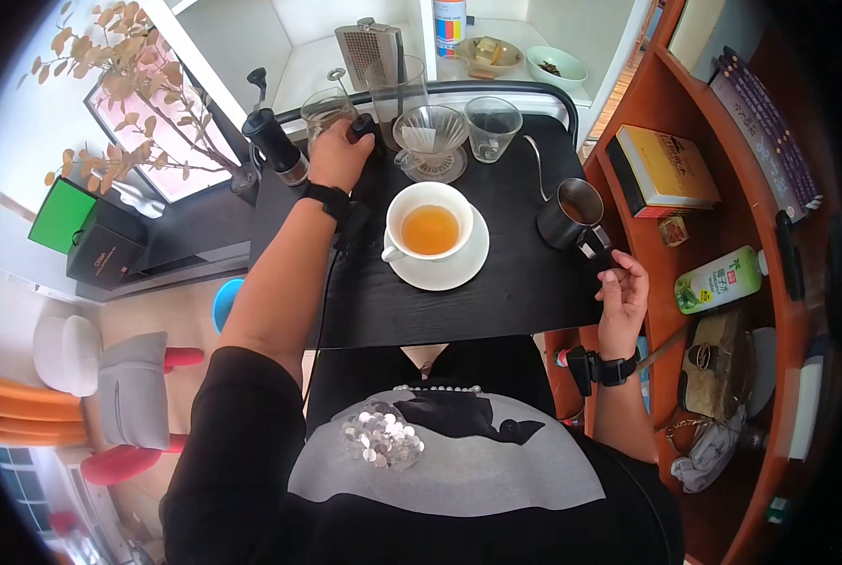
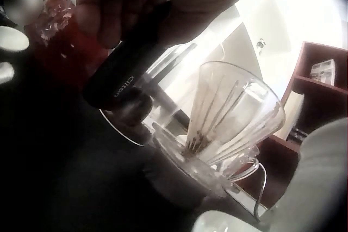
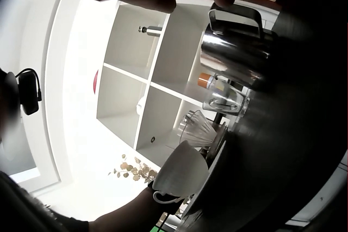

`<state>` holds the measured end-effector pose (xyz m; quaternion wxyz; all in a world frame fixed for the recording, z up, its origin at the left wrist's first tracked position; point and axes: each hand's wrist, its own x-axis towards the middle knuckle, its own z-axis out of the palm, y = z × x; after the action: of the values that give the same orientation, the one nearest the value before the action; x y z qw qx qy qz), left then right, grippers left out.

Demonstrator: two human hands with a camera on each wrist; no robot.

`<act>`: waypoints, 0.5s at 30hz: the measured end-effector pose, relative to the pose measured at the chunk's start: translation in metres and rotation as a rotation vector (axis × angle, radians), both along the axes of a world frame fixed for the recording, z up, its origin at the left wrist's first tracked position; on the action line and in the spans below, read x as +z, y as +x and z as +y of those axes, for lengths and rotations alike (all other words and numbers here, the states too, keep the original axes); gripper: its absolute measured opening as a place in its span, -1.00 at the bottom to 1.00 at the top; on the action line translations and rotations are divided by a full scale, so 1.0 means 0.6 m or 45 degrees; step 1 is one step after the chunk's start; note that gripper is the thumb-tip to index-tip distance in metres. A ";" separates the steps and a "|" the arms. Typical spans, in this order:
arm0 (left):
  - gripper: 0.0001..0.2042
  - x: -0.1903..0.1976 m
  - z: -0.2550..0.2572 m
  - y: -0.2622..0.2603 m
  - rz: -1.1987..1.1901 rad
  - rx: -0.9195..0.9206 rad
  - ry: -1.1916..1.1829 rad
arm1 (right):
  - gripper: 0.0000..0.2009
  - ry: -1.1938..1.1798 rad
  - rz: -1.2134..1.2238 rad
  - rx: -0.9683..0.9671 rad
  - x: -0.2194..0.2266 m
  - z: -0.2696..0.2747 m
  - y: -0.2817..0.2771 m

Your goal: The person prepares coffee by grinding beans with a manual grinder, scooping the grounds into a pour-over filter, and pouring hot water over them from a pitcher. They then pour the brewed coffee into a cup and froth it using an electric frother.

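Observation:
At the table's back left, my left hand (image 1: 339,158) grips a black cylinder (image 2: 122,74) with pale lettering on its side, fingers on one side and thumb on the other. Right of it stands a ribbed clear coffee dripper (image 1: 430,132). My right hand (image 1: 624,294) hangs with loosely bent fingers just off the table's right edge, holding nothing. Nearest to it is a steel milk pitcher (image 1: 560,221), its handle toward the fingers; a thin curved metal handle rises beside it. A white cup (image 1: 395,212) of amber liquid sits on a white saucer (image 1: 440,279) at the middle.
A black hand grinder (image 1: 270,141) and a glass jar (image 1: 322,108) stand by the left hand. A clear glass (image 1: 493,132) is behind the cup. White shelves (image 1: 308,71) stand behind the table (image 1: 496,292), and a brown bookcase (image 1: 642,89) at right.

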<state>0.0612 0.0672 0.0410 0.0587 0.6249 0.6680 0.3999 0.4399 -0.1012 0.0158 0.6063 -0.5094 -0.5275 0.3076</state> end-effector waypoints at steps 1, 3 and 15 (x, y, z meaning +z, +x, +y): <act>-0.67 -0.001 0.001 0.001 0.017 0.023 0.016 | -0.71 -0.008 0.013 -0.025 0.000 0.003 -0.003; -0.67 -0.005 0.005 0.001 0.036 0.030 0.014 | -0.70 -0.060 0.004 -0.033 -0.001 0.008 -0.005; -0.68 -0.014 0.009 0.004 0.113 0.072 -0.086 | -0.66 -0.191 0.072 -0.040 -0.017 0.044 -0.014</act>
<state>0.0634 0.0726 0.0329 0.0390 0.6205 0.7004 0.3505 0.4313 -0.0746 0.0056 0.5859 -0.5528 -0.4774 0.3511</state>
